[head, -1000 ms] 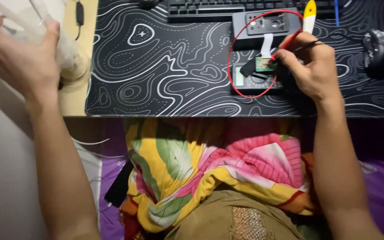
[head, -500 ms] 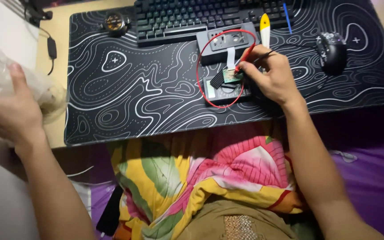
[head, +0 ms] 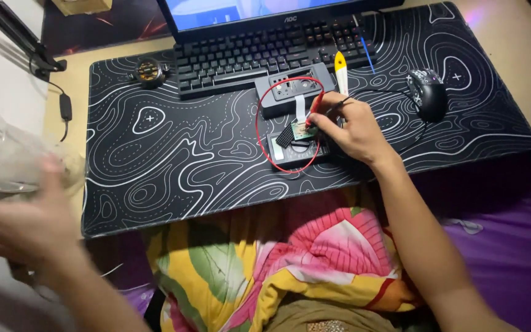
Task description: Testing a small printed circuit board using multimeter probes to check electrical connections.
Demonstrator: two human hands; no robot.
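My right hand [head: 346,127] rests on the black patterned desk mat [head: 173,166] and pinches a red test probe [head: 313,106] with a black one beside it, tips on a small green circuit board [head: 302,130]. The board lies on a dark flat device [head: 293,147] joined by a white ribbon to a grey box [head: 291,88]. A red wire [head: 259,132] loops around them. My left hand [head: 29,224], blurred, is at the desk's left edge against a clear plastic bag [head: 7,160]; the grip is not clear.
A black keyboard [head: 259,52] and a monitor base sit at the back, a yellow and white tool [head: 341,71] beside the box, a black mouse [head: 428,92] at right, a small round gadget [head: 149,71] at back left. A colourful blanket [head: 265,270] covers my lap.
The view has tilted up, showing the keyboard and monitor. My left hand with the plastic bag has dropped lower at the left. My right hand stays on the probes at the board.
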